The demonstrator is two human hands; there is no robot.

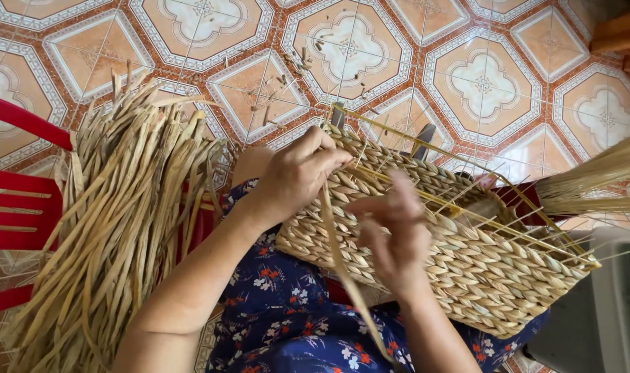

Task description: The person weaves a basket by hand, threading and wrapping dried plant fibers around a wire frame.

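Currently weaving: the left hand (297, 173) pinches a flat straw strand (342, 259) at the rim of the half-woven basket (481, 269) on the lap; the blurred right hand (398, 231) hovers open, seemingly empty. Next, the strand probably needs threading between uprights.

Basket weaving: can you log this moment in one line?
left hand: pinching strand at basket rim | right hand: open, blurred, over basket | reed bundle: on red chair

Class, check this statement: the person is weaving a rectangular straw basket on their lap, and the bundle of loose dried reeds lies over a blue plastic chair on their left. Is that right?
Not quite: the chair is red, not blue, as the head view shows. The rest holds: the rectangular woven basket rests on the lap, both the left hand and right hand work on it, and the bundle of loose dried reeds lies over that chair on the person's left.
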